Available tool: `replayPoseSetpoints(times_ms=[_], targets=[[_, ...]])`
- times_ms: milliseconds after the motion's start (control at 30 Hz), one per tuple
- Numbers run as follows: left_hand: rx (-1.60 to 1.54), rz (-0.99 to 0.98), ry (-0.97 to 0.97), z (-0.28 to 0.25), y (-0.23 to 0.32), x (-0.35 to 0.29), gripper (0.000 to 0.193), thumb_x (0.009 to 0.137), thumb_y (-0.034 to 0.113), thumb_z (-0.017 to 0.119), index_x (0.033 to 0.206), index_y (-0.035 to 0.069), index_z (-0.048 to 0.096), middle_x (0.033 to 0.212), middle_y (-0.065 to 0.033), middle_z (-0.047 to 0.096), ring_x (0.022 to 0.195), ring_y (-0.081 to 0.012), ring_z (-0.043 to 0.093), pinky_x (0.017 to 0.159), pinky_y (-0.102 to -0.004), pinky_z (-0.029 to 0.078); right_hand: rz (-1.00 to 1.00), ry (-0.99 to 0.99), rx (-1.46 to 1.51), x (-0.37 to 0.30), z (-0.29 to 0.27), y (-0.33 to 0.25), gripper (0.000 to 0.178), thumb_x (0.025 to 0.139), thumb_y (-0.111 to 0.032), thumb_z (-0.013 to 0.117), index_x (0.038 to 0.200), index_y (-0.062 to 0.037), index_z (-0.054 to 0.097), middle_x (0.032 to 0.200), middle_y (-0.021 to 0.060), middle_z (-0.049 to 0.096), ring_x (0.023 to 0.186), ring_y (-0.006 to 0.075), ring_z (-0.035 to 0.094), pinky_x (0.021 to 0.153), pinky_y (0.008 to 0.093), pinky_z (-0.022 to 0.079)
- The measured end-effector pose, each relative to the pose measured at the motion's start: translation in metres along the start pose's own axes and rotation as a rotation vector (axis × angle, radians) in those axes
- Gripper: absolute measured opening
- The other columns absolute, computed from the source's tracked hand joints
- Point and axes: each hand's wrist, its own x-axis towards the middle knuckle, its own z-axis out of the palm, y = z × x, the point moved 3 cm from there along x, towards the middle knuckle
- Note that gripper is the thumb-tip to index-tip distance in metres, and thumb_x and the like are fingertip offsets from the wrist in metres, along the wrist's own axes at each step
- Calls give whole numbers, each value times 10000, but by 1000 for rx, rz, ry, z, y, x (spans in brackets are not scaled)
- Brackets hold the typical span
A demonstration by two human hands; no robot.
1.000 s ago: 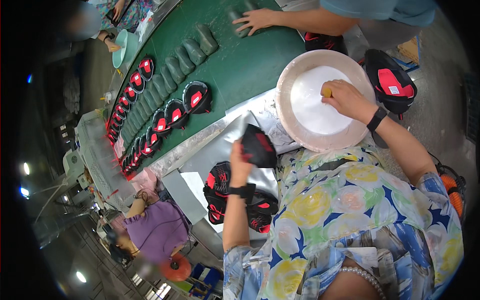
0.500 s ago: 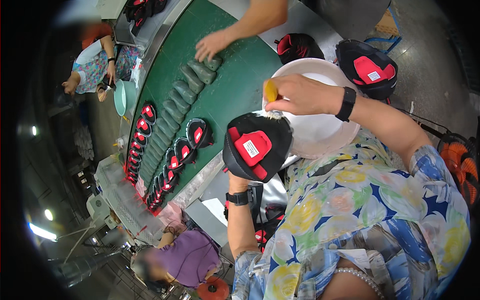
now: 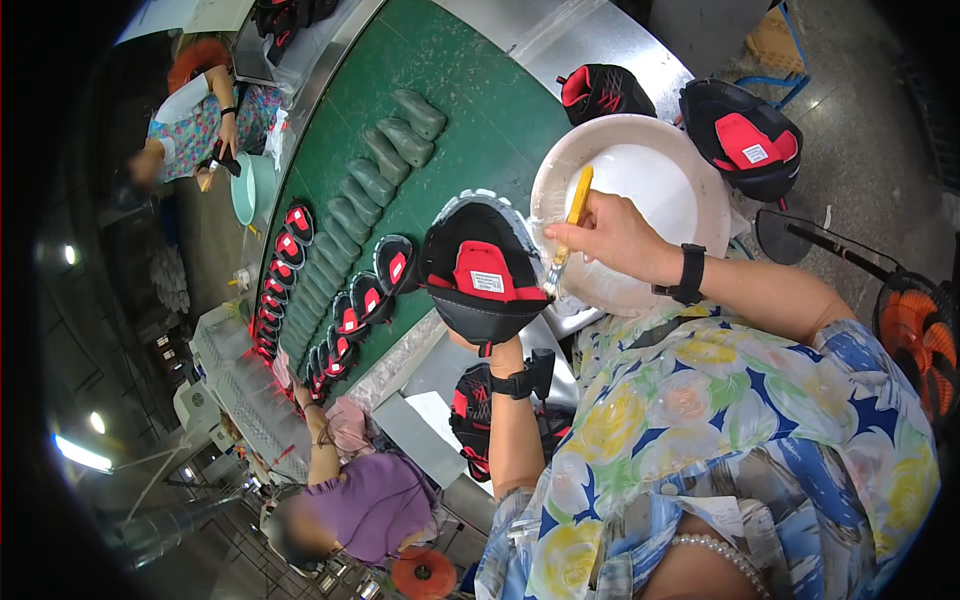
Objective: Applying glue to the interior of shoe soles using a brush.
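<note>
Yellow brush [image 3: 579, 203], pinched by right grip [image 3: 615, 235], moved down the shoe upper [image 3: 480, 262] held mid-frame by left grip [image 3: 507, 354] — edge-coating, apparently; rotation seemed needed next.

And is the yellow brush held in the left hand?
No, the right hand grips the yellow brush, beside the black shoe upper.

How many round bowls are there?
2: a pale pinkish round basin holding something white, partly behind the person's right hand; and a mint-green round basin at the upper left, past the flat green tabletop. Others might be hidden.
</note>
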Motion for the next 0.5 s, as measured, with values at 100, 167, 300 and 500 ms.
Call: replayPoseSetpoints(times_ms=[100, 167, 300, 500], targets=[[-136, -67, 88, -1, 2, 9, 687, 774, 253, 824, 1359, 15, 553, 1287, -108, 634, 1187, -237, 603, 1028, -380, 477, 17, -101, 72, -5, 1, -2, 386, 881, -323, 737, 947, 46, 644, 768, 147, 695, 655, 201, 678, 618, 304, 527], [-227, -115, 148, -4, 12, 16, 693, 773, 257, 826, 1360, 13, 551, 1285, -107, 634, 1186, -237, 602, 1029, -377, 476, -112, -112, -45, -2, -9, -16, 320, 869, -278, 729, 969, 16, 650, 765, 136, 684, 653, 220, 674, 628, 326, 528], [-742, -657, -202, 1, 0, 11, 596, 945, 232, 667, 1449, 6, 444, 1320, -96, 603, 1172, -209, 598, 1020, -351, 478, -878, -193, -551, 12, -14, -35, 235, 807, -134, 685, 1037, -95, 666, 750, 97, 632, 662, 285, 656, 653, 413, 522], [-847, -1061, -710, 27, -22, -21, 475, 975, 349, 583, 1342, 49, 545, 1290, -140, 633, 1159, -279, 638, 985, -450, 540, -938, -621, -1024, -2, 20, -20, 230, 836, -168, 602, 1051, -143, 678, 761, 76, 623, 727, 295, 688, 663, 442, 517]])
